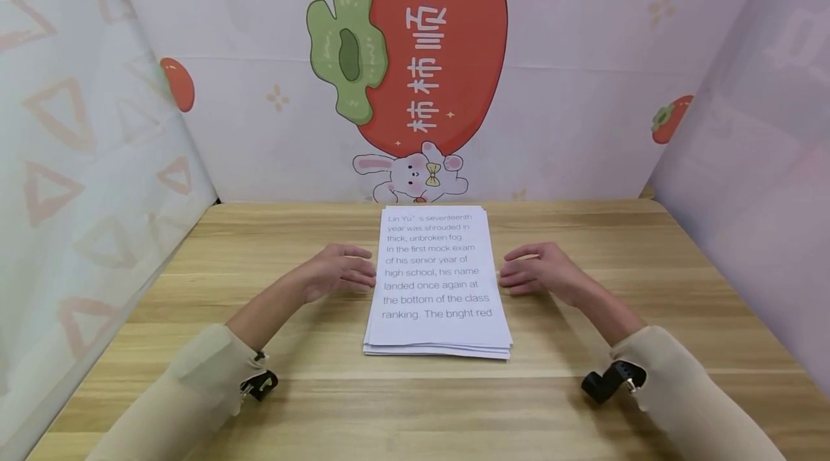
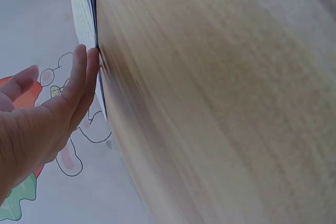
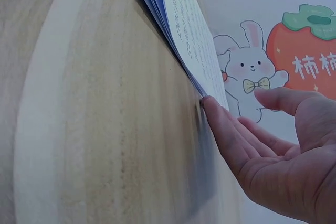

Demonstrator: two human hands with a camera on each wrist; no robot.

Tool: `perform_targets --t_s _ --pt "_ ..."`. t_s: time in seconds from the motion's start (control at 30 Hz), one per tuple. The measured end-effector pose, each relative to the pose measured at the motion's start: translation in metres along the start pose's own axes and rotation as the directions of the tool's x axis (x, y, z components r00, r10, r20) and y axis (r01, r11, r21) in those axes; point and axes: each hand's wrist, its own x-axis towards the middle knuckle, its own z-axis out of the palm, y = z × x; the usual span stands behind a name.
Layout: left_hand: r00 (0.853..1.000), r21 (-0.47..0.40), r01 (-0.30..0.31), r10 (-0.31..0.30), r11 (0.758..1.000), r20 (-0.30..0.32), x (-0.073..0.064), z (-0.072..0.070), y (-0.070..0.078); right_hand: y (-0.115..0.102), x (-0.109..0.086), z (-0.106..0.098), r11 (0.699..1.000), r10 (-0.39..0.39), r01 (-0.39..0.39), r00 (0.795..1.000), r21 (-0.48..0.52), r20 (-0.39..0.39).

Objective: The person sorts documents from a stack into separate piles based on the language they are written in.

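Observation:
A stack of printed paper sheets (image 1: 436, 281) lies on the wooden table, its lower edges slightly uneven. The top sheet carries large English text. At the stack's left edge is my left hand (image 1: 338, 270), fingers extended, fingertips right at the paper's side. Opposite it, my right hand (image 1: 534, 270) reaches the right edge with fingers held out. In the left wrist view, fingers (image 2: 84, 77) meet the side of the stack (image 2: 86, 14). The right wrist view has fingertips (image 3: 209, 103) at the edge of the layered sheets (image 3: 181, 30). Neither hand curls round the paper.
The wooden table (image 1: 415, 410) runs back to a white printed cloth (image 1: 570, 130) with a big persimmon and a rabbit. Cloth side walls (image 1: 71, 180) stand left and right. Black wrist straps (image 1: 259, 384) show at both sleeves.

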Motion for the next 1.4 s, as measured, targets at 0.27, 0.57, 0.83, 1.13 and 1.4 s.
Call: perform_targets --t_s 0.27,0.57,0.83,1.13,1.4 --pt "1.0 -0.005 0.009 -0.009 1.0 0.014 -0.001 0.0 0.002 -0.002 -0.001 0.005 1.0 0.029 -0.029 1.0 0.007 -0.006" --pt "0.999 0.004 0.037 -0.037 0.999 0.006 0.0 -0.001 0.005 -0.004 -0.001 0.005 1.0 0.03 -0.03 0.999 -0.006 -0.019" --pt "0.999 -0.031 0.026 -0.027 0.999 -0.022 -0.004 0.0 0.005 -0.008 -0.002 0.01 1.0 -0.004 0.004 1.0 -0.013 -0.03" --pt "0.996 -0.048 0.0 -0.004 0.999 -0.086 -0.004 0.006 0.007 -0.009 -0.001 0.016 0.998 -0.055 0.054 0.998 -0.032 -0.037" --pt "0.992 -0.098 -0.038 0.025 0.995 -0.122 0.004 0.015 0.005 -0.01 0.003 0.02 0.994 -0.036 0.027 0.996 -0.108 -0.084"
